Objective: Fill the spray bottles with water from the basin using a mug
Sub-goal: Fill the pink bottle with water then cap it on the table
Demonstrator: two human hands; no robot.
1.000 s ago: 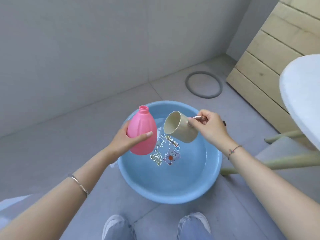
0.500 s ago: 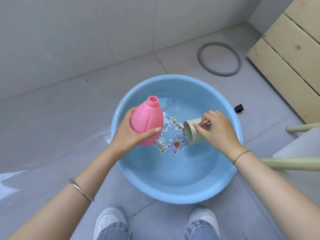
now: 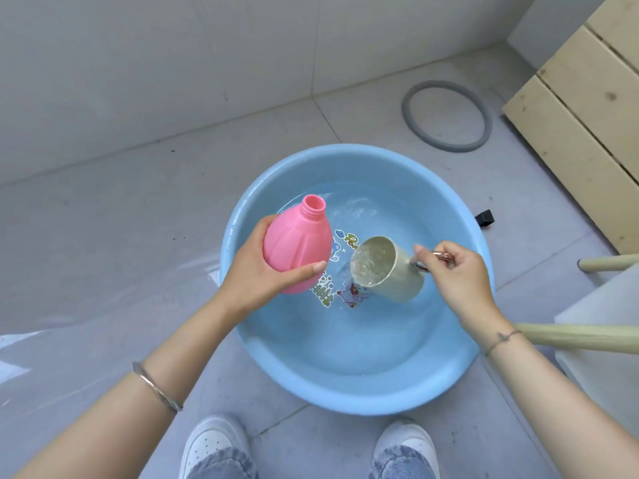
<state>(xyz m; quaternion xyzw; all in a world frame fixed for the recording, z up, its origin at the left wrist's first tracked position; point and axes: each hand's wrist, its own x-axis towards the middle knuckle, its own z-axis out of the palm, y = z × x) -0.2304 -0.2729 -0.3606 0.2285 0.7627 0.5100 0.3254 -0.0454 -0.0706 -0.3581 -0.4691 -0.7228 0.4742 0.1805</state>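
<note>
A round blue basin [image 3: 352, 395] holding water stands on the grey floor, with cartoon stickers on its bottom. My left hand [image 3: 257, 276] grips a pink spray bottle [image 3: 296, 252] without its cap, held upright over the basin's left side, its open neck pointing up and away. My right hand [image 3: 456, 276] pinches the metal handle of a beige mug [image 3: 390, 271]. The mug is tilted with its mouth toward the bottle, water is inside it, and its lower edge sits at the water surface.
A grey rubber ring [image 3: 446, 115] lies on the floor behind the basin. A pale wooden slatted unit [image 3: 587, 108] stands at the right. A small black object [image 3: 484, 217] sits by the basin's right rim. Wooden legs [image 3: 581, 337] and a white surface are at right. My shoes [image 3: 214, 444] are below.
The mug went from held above the basin, down into the water, and now comes up tilted with water in it. The view has tipped further down over the basin.
</note>
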